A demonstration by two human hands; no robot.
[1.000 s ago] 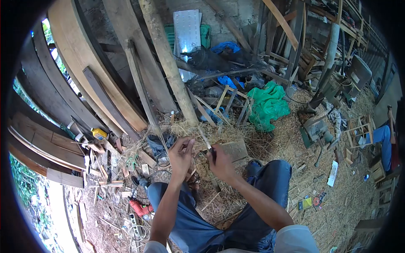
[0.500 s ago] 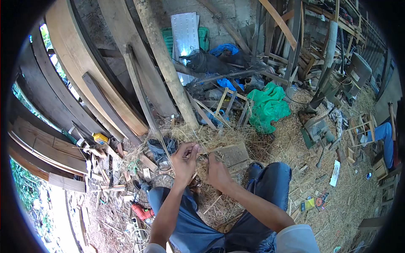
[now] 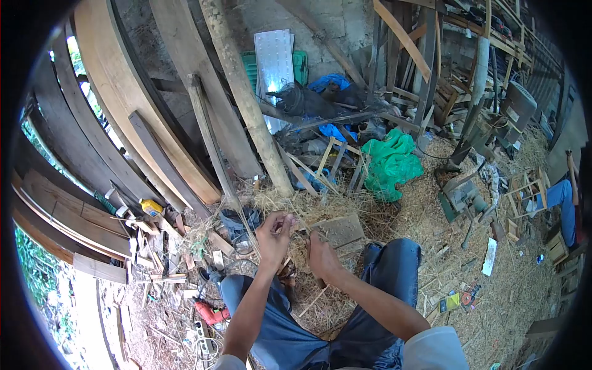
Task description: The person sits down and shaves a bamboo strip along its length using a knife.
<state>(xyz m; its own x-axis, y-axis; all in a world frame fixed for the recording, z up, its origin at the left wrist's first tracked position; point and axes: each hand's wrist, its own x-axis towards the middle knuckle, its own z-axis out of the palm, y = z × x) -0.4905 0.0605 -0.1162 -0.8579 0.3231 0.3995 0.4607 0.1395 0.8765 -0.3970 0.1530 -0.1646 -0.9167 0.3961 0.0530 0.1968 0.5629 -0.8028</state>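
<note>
My left hand [image 3: 273, 239] is raised between my knees, its fingers closed in a pinch on something thin that I cannot make out. Just right of it, my right hand [image 3: 323, 258] is wrapped round a tool or piece whose shape is mostly hidden; a dark end shows below the fist. The two hands are close together, with a small gap. Behind my right hand lies a wooden block [image 3: 343, 230] on straw and shavings.
A red drill [image 3: 211, 312] lies at lower left near cables. Long planks [image 3: 132, 105] lean at the left. A green plastic sheet [image 3: 391, 163] and a green machine [image 3: 464, 197] stand beyond my knees. At the far right, a person's blue-clad leg [image 3: 560, 198] shows.
The view has shifted slightly, so the surroundings sit a little lower and to the right at the left side. My right hand has turned slightly; both hands stay closed.
</note>
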